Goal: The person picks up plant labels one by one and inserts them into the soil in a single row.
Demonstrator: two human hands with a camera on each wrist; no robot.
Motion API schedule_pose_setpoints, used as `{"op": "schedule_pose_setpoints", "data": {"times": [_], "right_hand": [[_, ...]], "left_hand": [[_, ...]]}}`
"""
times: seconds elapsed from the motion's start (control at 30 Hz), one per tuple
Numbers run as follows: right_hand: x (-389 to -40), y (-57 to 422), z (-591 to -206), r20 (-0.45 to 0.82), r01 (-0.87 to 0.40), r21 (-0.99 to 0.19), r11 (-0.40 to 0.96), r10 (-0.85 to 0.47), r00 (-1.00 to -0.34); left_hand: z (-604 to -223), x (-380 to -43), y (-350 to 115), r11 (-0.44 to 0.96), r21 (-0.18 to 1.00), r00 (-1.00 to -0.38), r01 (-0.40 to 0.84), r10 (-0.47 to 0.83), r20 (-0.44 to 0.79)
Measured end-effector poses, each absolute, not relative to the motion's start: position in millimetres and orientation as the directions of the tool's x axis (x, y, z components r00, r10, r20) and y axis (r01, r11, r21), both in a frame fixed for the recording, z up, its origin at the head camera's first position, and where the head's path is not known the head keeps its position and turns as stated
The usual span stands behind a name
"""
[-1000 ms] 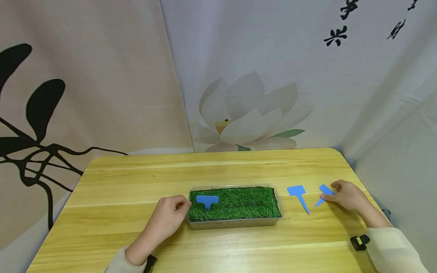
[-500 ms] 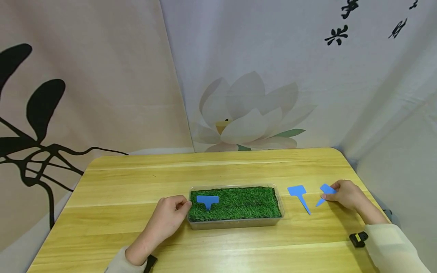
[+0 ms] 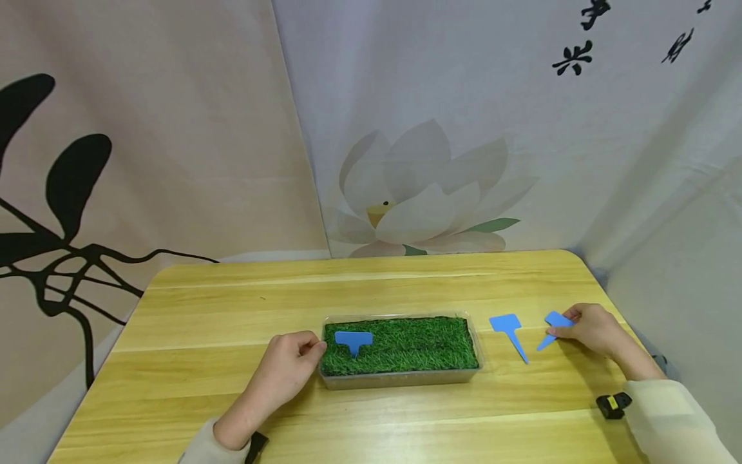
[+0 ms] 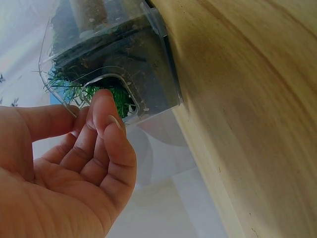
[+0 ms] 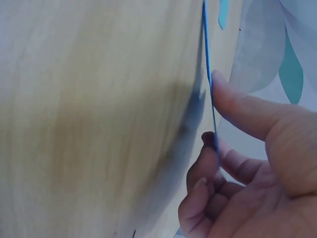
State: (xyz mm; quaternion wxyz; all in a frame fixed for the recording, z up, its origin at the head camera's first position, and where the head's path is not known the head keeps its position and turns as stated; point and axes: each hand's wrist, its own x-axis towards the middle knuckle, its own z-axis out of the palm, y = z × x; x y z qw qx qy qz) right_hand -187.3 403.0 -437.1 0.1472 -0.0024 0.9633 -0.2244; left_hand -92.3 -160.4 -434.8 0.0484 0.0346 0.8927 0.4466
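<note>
A clear plastic box [image 3: 400, 381] filled with dark soil and topped with artificial-looking green grass [image 3: 417, 345] sits on the table. My left hand [image 3: 286, 364] pinches the rim at its left end between thumb and curled fingers. One blue T-shaped plant label [image 3: 353, 338] stands in the grass at the left. To the right of the box, a second blue plant label [image 3: 507, 325] lies flat. Beyond it my right hand [image 3: 594, 332] holds a third plant label [image 5: 213, 106] by its head, thumb on one face and fingers on the other. That label is tilted off the wood in the right wrist view.
The light wooden table [image 3: 232, 322] ends at a pale curtain [image 3: 203, 129] printed with a flower and dark leaves. A small black and yellow device [image 3: 613, 406] sits at the right wrist.
My right hand has firmed its hold on the third plant label, whose head has tipped slightly up and shifted a little right. The left hand and box stay put.
</note>
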Motion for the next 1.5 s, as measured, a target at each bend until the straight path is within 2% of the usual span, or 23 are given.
{"op": "schedule_pose_setpoints", "data": {"times": [0.23, 0.5, 1.03, 1.5], "right_hand": [[-185, 404, -432, -0.249, 0.048, -0.486, 0.872, -0.086, -0.965], [-179, 401, -425, -0.287, 0.135, -0.642, 0.755, -0.072, -0.955], [-173, 387, -403, -0.205, 0.130, -0.706, 0.696, -0.025, -0.979], [-160, 352, -390, -0.043, 0.013, -0.731, 0.682, -0.027, -0.999]], "left_hand": [[-436, -93, -161, 0.602, 0.798, -0.993, 0.017, 0.106, -0.059], [-435, -93, -160, 0.598, 0.801, -0.992, 0.014, 0.107, -0.062], [-435, -92, -159, 0.589, 0.808, -0.992, -0.001, 0.104, -0.077], [-434, -92, -158, 0.592, 0.806, -0.993, 0.005, 0.098, -0.066]]}}
